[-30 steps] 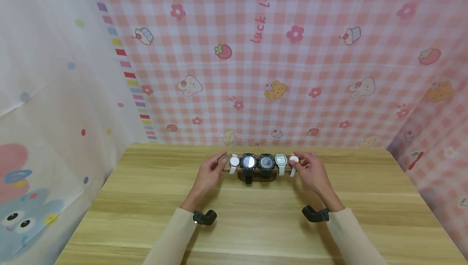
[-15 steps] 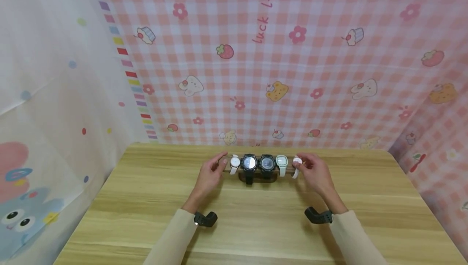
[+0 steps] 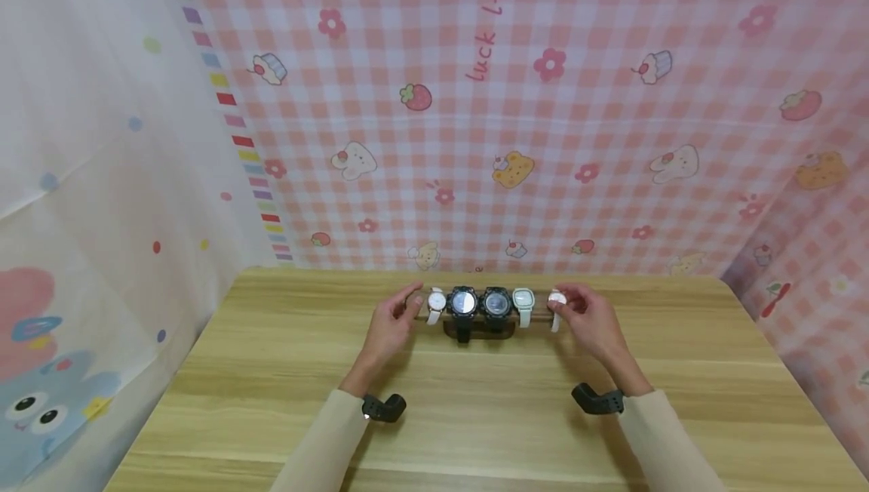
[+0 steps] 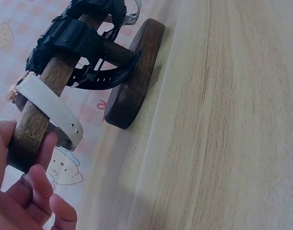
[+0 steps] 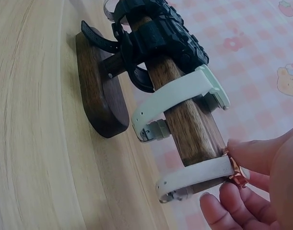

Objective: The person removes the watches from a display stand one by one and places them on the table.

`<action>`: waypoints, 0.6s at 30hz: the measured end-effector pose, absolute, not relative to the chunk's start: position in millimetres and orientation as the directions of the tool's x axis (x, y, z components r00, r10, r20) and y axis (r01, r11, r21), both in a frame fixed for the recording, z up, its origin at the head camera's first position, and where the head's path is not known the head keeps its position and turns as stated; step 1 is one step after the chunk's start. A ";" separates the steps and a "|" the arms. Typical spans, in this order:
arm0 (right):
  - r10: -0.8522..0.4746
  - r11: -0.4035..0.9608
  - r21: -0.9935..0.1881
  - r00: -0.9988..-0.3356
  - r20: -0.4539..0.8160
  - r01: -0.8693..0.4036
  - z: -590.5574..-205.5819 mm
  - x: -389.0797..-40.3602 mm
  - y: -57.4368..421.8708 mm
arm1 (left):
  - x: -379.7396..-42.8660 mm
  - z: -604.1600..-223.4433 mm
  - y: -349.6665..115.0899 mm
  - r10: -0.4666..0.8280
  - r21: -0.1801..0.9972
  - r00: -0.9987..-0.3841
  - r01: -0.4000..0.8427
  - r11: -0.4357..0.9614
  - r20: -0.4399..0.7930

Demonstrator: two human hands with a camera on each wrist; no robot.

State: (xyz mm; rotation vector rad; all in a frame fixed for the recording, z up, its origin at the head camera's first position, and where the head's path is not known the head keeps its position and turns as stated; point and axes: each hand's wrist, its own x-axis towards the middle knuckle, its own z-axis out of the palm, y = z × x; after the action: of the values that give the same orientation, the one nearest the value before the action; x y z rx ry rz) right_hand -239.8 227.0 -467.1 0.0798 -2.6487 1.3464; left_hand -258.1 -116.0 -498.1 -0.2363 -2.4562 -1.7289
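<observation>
A dark wooden watch stand [image 5: 190, 125] with a T-shaped bar and an oval base bears several watches. My left hand [image 3: 388, 324] grips the bar's left end between thumb and fingers, beside a white-strapped watch [image 4: 46, 99]. Two chunky black watches [image 3: 464, 302] hang around the middle. To their right sits a mint-green watch [image 5: 172, 94] with a squarish case. At the bar's right end, my right hand [image 3: 596, 324] pinches the rose-gold case of another white-strapped watch [image 5: 196, 174], whose buckled strap loops around the bar. A stretch of bare bar separates it from the mint-green one.
The stand's base [image 4: 136, 79] rests on a light wood-grain table [image 3: 489, 424], near its back edge. A pink checked cloth [image 3: 434, 122] hangs behind the table, with white printed cloth [image 3: 102, 137] on the left. Each wrist wears a black camera mount [image 3: 597, 400].
My right hand has moved right, and the white-strapped watch in it has slid along the bar, widening the gap to the mint-green watch. The left hand stays at its end.
</observation>
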 end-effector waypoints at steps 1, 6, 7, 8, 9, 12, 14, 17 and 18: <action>0.026 0.588 -0.800 -0.986 0.167 -0.120 -466.7 -239.4 228.0 | -258.0 -498.3 -115.9 0.054 0.923 -0.980 0.198 0.331 0.191; 0.017 0.570 -0.813 -0.988 0.152 -0.115 -464.5 -236.8 231.6 | -259.1 -495.9 -116.0 0.052 0.917 -0.981 0.192 0.349 0.185; 0.017 0.565 -0.816 -0.988 0.156 -0.119 -464.1 -236.1 232.1 | -259.7 -495.6 -116.2 0.052 0.915 -0.981 0.194 0.355 0.187; 0.015 0.560 -0.819 -0.987 0.161 -0.125 -463.9 -235.4 232.7 | -260.0 -495.2 -116.3 0.052 0.913 -0.981 0.193 0.359 0.187; 0.012 0.557 -0.820 -0.986 0.168 -0.133 -463.9 -234.7 233.5 | -260.1 -495.1 -116.4 0.052 0.913 -0.981 0.191 0.360 0.185; 0.005 0.559 -0.815 -0.982 0.188 -0.154 -464.2 -232.0 236.3 | -259.8 -495.2 -116.7 0.049 0.913 -0.984 0.180 0.366 0.174; -0.002 0.569 -0.806 -0.980 0.199 -0.164 -464.2 -229.5 238.7 | -259.1 -495.3 -116.7 0.046 0.915 -0.985 0.172 0.365 0.167; -0.006 0.596 -0.784 -0.978 0.209 -0.172 -463.1 -224.3 242.6 | -257.8 -495.1 -116.4 0.041 0.915 -0.986 0.166 0.367 0.162; -0.008 0.605 -0.777 -0.977 0.214 -0.175 -462.4 -222.3 243.9 | -257.6 -495.2 -116.3 0.040 0.915 -0.986 0.165 0.368 0.162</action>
State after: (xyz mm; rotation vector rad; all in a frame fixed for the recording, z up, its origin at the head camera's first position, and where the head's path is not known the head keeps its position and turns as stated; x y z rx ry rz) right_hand -222.3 243.9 -462.4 0.1523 -2.6413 1.3086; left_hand -257.6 -116.3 -495.2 -0.1888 -2.5040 -1.6948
